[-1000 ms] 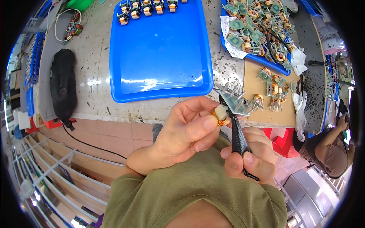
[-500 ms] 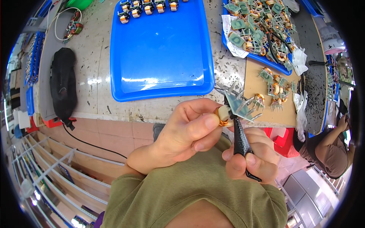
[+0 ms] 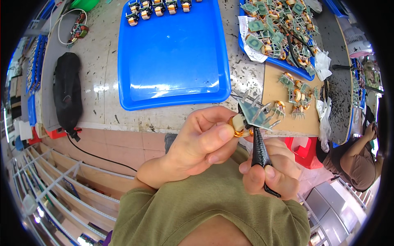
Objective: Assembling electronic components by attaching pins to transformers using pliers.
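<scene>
Between thumb and fingers, my left hand [image 3: 201, 143] pinches a copper-wound coil [image 3: 237, 124] joined to a small green circuit board [image 3: 251, 114]. Several silvery pins stick out from the board's face. My right hand [image 3: 273, 172] is closed round a black textured handle [image 3: 260, 151] of what looks like pliers. The tool's upper end meets the board beside the coil; its jaws are hidden behind the board. Both hands are held close together, in front of my chest and just off the table's near edge.
A blue tray [image 3: 174, 98] holds several upright coil parts [image 3: 159, 9] along its far side. At the right, another blue tray [image 3: 279, 63] is heaped with coil boards and a black-handled tool. Several coil boards [image 3: 299, 96] lie on brown cardboard [image 3: 269, 90]. A black pouch [image 3: 67, 90] lies left.
The coil board and both hands have shifted very slightly, the board tilting a little. Both grips are the same.
</scene>
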The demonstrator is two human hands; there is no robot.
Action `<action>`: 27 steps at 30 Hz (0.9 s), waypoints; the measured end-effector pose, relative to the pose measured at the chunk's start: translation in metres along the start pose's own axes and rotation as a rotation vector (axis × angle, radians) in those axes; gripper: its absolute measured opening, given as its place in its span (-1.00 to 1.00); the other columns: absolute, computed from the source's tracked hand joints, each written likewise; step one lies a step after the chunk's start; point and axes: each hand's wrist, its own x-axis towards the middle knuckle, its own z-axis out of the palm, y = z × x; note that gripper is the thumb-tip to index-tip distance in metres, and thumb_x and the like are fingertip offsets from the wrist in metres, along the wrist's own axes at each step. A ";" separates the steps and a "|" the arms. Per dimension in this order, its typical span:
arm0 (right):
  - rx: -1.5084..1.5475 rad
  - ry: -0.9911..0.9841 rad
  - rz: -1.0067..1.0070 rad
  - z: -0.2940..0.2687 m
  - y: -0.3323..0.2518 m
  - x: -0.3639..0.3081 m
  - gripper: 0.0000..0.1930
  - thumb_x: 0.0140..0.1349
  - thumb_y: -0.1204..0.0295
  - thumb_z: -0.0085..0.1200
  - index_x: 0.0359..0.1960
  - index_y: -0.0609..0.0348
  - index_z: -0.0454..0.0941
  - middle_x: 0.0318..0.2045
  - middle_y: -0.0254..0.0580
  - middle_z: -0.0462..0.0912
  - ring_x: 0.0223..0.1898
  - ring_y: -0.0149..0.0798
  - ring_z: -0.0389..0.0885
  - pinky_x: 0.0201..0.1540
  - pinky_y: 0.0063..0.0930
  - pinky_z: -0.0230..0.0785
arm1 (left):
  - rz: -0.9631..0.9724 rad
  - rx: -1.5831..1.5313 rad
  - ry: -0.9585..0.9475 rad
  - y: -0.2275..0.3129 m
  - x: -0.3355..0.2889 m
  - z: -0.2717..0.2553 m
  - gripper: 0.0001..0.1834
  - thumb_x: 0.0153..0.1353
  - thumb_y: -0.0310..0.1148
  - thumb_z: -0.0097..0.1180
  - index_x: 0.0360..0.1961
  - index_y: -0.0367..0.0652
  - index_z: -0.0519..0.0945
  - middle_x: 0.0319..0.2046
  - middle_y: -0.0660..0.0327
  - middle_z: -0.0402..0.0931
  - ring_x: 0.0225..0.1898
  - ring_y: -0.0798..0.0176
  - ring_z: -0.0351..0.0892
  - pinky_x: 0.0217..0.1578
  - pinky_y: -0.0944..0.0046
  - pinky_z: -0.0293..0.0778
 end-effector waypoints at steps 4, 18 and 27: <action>-0.019 -0.031 0.003 0.001 -0.001 0.005 -0.65 -0.18 0.65 0.17 -0.35 0.26 0.29 -0.71 -0.27 0.34 -0.79 -0.37 0.31 -0.81 -0.58 0.15 | 0.025 0.008 0.041 -0.002 -0.002 0.000 -0.43 -0.04 -0.08 0.09 -0.15 -0.35 0.36 -0.30 0.06 0.48 -0.79 0.65 0.12 -0.79 0.66 0.04; -0.056 -0.029 0.039 -0.003 -0.002 -0.003 -0.64 -0.16 0.63 0.16 -0.33 0.23 0.26 -0.71 -0.26 0.34 -0.77 -0.35 0.32 -0.76 -0.54 0.22 | 0.062 0.038 0.036 0.002 0.001 0.006 -0.38 -0.04 0.03 0.06 -0.24 -0.42 0.39 -0.69 0.37 0.34 -0.83 0.68 0.06 -0.83 0.65 -0.06; -0.026 -0.057 0.013 -0.004 0.000 -0.004 -0.63 -0.18 0.62 0.19 -0.33 0.22 0.27 -0.71 -0.26 0.36 -0.76 -0.34 0.33 -0.75 -0.55 0.24 | 0.080 -0.014 0.115 -0.002 -0.002 0.004 -0.41 -0.03 -0.06 0.09 -0.14 -0.38 0.35 -0.42 0.12 0.49 -0.81 0.66 0.10 -0.82 0.66 -0.01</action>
